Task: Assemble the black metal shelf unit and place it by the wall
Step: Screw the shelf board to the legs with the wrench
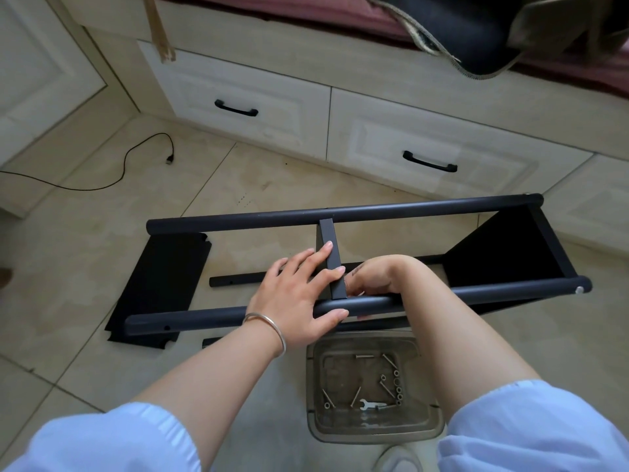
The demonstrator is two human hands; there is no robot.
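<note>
— Pressing down with straight fingers, the left hand (299, 294) is lying open across the flat crossbar (332, 264) and the near tube (340, 306) of the black shelf frame (343, 211); nothing is being pinched there, and the thumb is resting on the tube's front.

— And the right hand (372, 275)?

— It is curling inward just beside the crossbar, where that bar is meeting the near tube. Its fingertips are tucking under the wrist, so I cannot tell whether the grip is holding a bolt or only touching the joint.

— Where is the frame sitting?

— It is lying on its side on the tiled floor (238, 175), in front of the white drawers (258, 107). A black panel (503, 250) is filling its right end, and a loose panel (160, 284) is lying flat at the left, partly under the near tube.

— Anything else close by?

— A clear tray (371, 434) of bolts, with a small spanner (369, 404), is sitting between the forearms; its far edge is disappearing behind the tube.
</note>
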